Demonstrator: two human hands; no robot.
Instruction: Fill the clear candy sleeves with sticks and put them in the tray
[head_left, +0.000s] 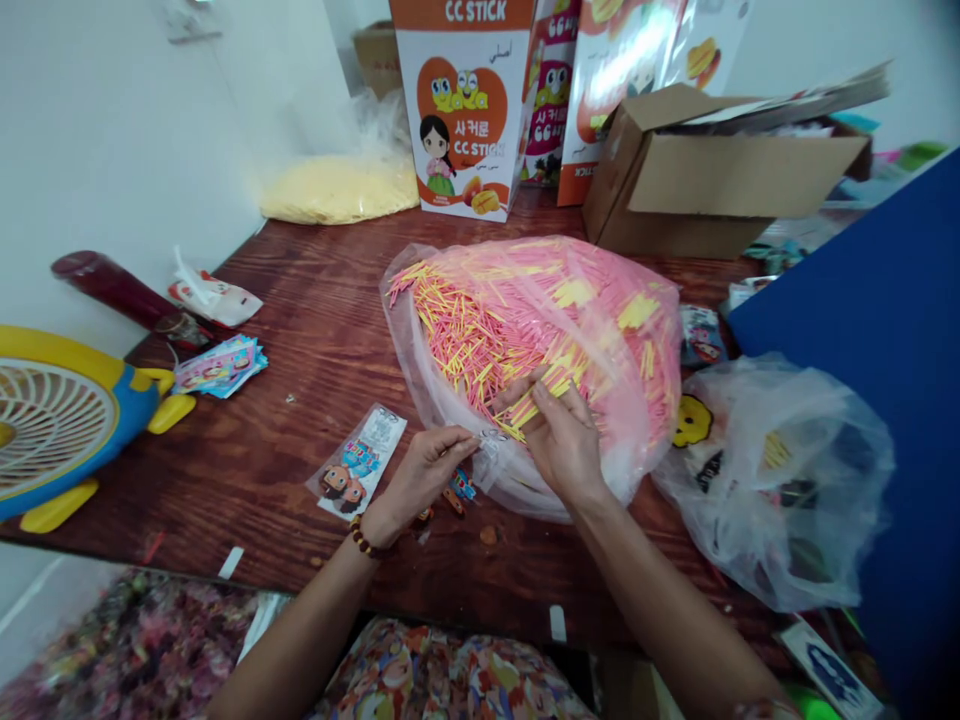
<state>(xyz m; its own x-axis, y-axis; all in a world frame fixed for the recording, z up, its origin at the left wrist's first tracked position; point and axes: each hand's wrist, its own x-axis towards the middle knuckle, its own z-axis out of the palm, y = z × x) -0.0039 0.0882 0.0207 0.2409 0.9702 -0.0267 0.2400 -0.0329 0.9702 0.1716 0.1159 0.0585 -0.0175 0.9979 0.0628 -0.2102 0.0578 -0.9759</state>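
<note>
A big clear plastic bag full of thin pink and yellow sticks lies on its side, its mouth facing left. My right hand is closed around several of these sticks at the bag's front edge. Just left of it, my left hand pinches the edge of a small clear printed packet, part of which is hidden by the fingers. Another printed packet with cartoon faces lies flat on the table beside my left wrist. Below my left hand, a small colourful printed piece is partly covered.
On the brown wooden table, a fan, a packet stack and a tissue pack stand left. Behind are a yellow-filled bag, a printed carton and an open cardboard box. A translucent bag sits right, near a blue panel.
</note>
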